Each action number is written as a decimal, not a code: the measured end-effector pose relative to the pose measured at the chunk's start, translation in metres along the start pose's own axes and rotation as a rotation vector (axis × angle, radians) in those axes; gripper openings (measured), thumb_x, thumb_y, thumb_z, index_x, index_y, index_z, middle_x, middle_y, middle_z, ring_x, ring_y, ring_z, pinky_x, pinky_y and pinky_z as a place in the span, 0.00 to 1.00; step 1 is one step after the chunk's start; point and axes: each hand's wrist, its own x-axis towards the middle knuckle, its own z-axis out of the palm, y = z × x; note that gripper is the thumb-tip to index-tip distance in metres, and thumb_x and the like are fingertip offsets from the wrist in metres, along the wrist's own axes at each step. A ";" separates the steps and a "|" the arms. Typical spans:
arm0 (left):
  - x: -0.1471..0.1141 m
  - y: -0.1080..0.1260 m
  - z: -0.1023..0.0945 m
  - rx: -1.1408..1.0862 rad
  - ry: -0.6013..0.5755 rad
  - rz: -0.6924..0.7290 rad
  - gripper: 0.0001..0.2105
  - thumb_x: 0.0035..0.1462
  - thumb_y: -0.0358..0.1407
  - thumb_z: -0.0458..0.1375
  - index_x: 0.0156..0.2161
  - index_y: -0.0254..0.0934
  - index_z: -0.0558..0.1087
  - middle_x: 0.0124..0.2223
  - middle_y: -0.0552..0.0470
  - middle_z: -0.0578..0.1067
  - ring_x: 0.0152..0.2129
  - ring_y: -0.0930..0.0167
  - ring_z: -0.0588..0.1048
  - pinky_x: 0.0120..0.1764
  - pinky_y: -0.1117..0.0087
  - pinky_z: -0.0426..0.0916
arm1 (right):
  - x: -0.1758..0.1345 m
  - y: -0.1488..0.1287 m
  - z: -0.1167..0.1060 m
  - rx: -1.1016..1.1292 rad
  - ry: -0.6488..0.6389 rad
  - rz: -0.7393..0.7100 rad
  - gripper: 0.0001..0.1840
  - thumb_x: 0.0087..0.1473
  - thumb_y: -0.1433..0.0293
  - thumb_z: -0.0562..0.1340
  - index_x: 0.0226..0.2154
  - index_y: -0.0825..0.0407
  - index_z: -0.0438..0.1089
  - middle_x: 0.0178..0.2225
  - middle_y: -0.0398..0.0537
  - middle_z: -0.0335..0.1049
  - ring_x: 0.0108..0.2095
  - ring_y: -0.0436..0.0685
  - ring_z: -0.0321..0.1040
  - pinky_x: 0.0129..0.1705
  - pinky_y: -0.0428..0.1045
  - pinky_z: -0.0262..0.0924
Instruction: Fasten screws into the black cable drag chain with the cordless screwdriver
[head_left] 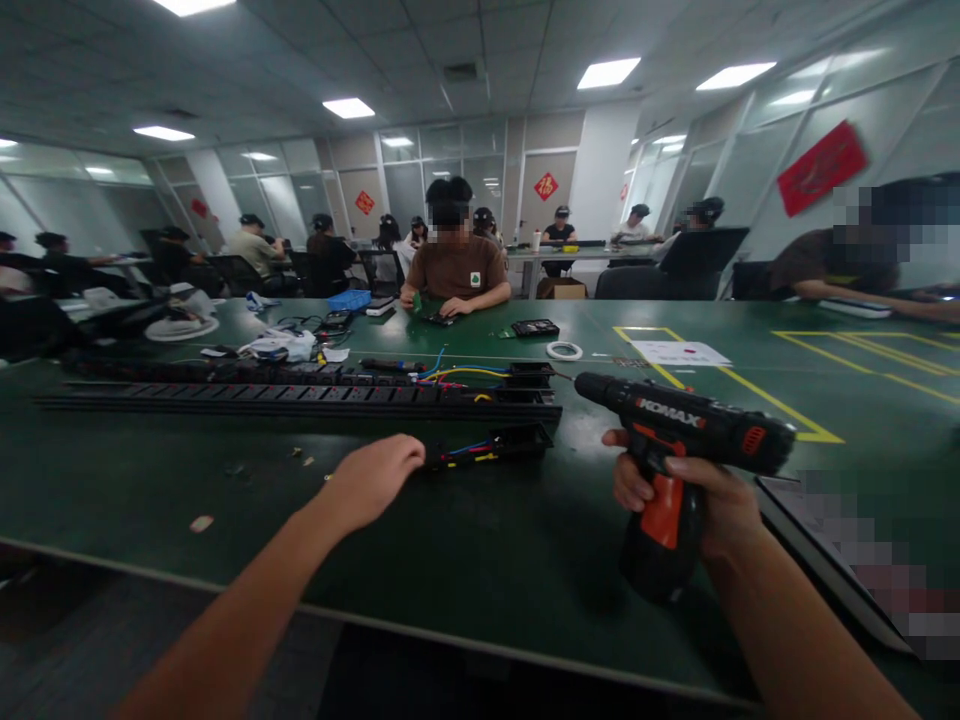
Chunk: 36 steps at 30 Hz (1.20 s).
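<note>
In my right hand [686,490] is a black and orange cordless drill [705,420], my fingers around its grip. The drill's thin bit points left, close to the right ends of the long black power strips [322,395] lying across the table. My left hand [382,475] is closed, with its fingertips at the left end of a short black housing [525,440]. Red, blue and yellow wires [472,455] show in that housing. What the left fingers hold is hidden. More blue and yellow wires [465,375] come out of the strip behind.
Across the green table [480,560] sits a person in a brown shirt [457,270], handling a small dark part. A tape roll [564,351], a black device [535,328], a paper sheet [679,353] and a screwdriver [391,366] lie about. On the right is a dark-edged panel [817,550].
</note>
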 end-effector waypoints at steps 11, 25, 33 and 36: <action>-0.038 -0.199 -0.009 0.144 0.001 -0.477 0.14 0.63 0.38 0.46 0.39 0.39 0.73 0.42 0.46 0.78 0.40 0.61 0.75 0.41 0.66 0.65 | 0.008 0.010 0.004 -0.021 0.109 0.060 0.30 0.43 0.71 0.67 0.52 0.51 0.71 0.27 0.44 0.69 0.29 0.56 0.64 0.34 0.52 0.61; 0.025 -0.055 -0.002 0.150 0.047 -0.106 0.27 0.66 0.53 0.46 0.59 0.39 0.71 0.60 0.43 0.72 0.55 0.59 0.70 0.56 0.61 0.62 | 0.018 0.033 0.015 0.030 0.213 0.076 0.19 0.47 0.67 0.67 0.45 0.51 0.73 0.24 0.45 0.72 0.25 0.56 0.67 0.30 0.51 0.62; 0.055 0.017 0.038 0.221 -0.124 0.097 0.29 0.62 0.57 0.53 0.58 0.36 0.70 0.53 0.39 0.74 0.47 0.58 0.74 0.46 0.62 0.68 | 0.017 0.037 0.015 0.166 0.311 0.115 0.21 0.50 0.67 0.64 0.47 0.54 0.74 0.27 0.48 0.75 0.28 0.57 0.70 0.41 0.55 0.68; 0.050 -0.002 0.022 0.205 -0.057 0.085 0.25 0.62 0.54 0.55 0.55 0.38 0.71 0.52 0.41 0.73 0.49 0.59 0.73 0.46 0.64 0.67 | 0.013 0.036 0.008 0.219 0.321 0.164 0.19 0.48 0.68 0.63 0.43 0.57 0.76 0.28 0.50 0.76 0.28 0.57 0.71 0.46 0.56 0.69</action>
